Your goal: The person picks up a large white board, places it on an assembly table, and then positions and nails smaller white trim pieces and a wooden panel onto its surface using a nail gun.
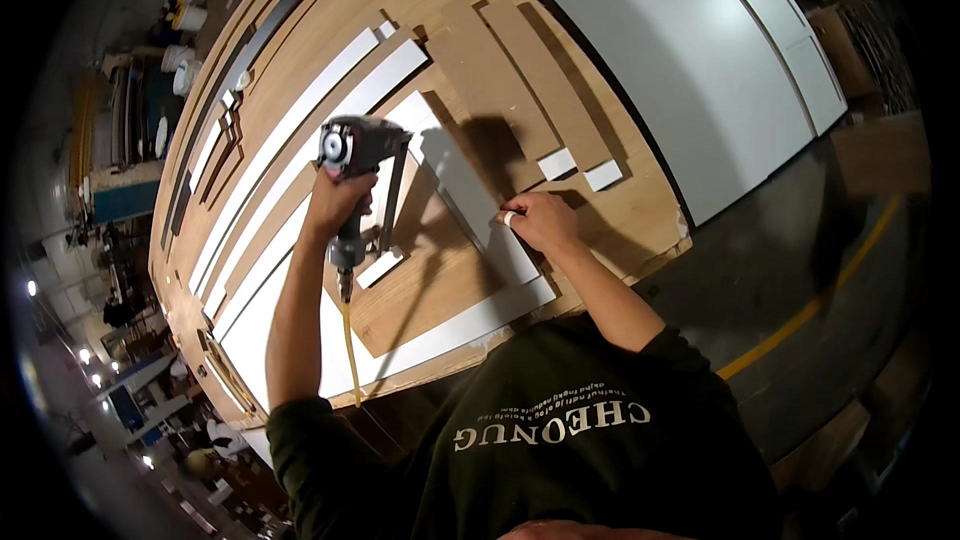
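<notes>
My left hand (338, 202) is wrapped round the grip of a dark air nail gun (375, 140), held up over the left part of a white frame of boards. A yellow air hose (352, 350) hangs from the fitting below the grip. The gun's nose points right, near the top end of a white board (470, 202). My right hand (543, 225) has its fingers curled at this board's right edge, with a white band round one finger. A small white block (380, 269) lies inside the frame, beneath the gun's magazine.
Brown boards with white ends (548, 75) lie beyond my right hand. Long white strips (290, 145) and dark strips (270, 25) lie at the left of the wooden worktable (660, 210). A large white panel (640, 70) stands at the right, above a floor with a yellow line (790, 330).
</notes>
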`<action>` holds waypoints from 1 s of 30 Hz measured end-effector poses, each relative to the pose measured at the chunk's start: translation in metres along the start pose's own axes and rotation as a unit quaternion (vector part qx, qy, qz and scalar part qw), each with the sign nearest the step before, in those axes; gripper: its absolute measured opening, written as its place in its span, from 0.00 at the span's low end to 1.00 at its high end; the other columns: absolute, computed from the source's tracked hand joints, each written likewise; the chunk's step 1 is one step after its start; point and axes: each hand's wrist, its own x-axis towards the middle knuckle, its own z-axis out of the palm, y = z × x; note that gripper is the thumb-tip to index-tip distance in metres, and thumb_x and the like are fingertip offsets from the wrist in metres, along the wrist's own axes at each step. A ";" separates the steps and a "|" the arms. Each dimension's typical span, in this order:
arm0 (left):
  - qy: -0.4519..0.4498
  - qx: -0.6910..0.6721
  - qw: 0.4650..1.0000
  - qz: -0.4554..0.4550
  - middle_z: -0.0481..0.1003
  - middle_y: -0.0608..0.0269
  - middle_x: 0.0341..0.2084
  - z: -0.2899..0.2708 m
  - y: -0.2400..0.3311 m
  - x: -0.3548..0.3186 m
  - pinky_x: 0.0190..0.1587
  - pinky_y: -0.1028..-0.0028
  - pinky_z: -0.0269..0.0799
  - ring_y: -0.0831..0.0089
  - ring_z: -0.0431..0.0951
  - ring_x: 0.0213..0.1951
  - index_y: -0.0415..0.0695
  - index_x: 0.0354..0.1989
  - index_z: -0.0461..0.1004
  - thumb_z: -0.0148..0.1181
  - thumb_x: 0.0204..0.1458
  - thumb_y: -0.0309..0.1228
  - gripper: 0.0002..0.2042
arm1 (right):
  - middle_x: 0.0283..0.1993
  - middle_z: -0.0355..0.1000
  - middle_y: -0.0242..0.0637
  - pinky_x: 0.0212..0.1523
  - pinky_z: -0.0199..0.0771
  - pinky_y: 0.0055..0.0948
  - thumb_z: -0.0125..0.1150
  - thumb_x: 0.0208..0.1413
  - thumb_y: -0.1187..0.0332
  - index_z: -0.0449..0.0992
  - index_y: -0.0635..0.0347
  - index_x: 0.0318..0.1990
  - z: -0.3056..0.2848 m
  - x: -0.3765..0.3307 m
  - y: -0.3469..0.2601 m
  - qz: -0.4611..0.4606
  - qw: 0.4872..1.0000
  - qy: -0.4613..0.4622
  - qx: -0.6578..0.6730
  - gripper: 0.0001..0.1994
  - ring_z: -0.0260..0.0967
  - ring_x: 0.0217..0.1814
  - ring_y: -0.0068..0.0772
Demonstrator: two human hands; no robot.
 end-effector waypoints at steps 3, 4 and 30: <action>0.013 0.061 0.998 0.021 0.72 0.65 0.17 0.007 -0.017 -0.028 0.20 0.75 0.71 0.77 0.73 0.18 0.38 0.29 0.72 0.63 0.43 0.28 0.09 | 0.38 0.78 0.39 0.43 0.74 0.39 0.62 0.46 0.54 0.82 0.48 0.37 0.013 0.011 0.015 -0.018 0.997 0.036 -0.063 0.14 0.74 0.42 0.46; 0.020 0.082 0.996 0.017 0.72 0.65 0.17 0.011 -0.022 -0.036 0.21 0.76 0.71 0.77 0.73 0.18 0.38 0.29 0.72 0.64 0.42 0.29 0.09 | 0.38 0.78 0.39 0.44 0.74 0.39 0.62 0.45 0.53 0.82 0.48 0.37 0.013 0.012 0.015 -0.004 0.997 0.032 -0.066 0.14 0.74 0.42 0.46; -0.054 0.094 0.994 -0.016 0.72 0.65 0.16 0.038 -0.025 -0.066 0.20 0.77 0.69 0.79 0.72 0.17 0.37 0.31 0.71 0.63 0.43 0.28 0.10 | 0.38 0.78 0.35 0.43 0.76 0.38 0.63 0.45 0.52 0.83 0.37 0.36 0.005 0.000 0.009 -0.011 0.999 0.032 -0.015 0.11 0.75 0.43 0.43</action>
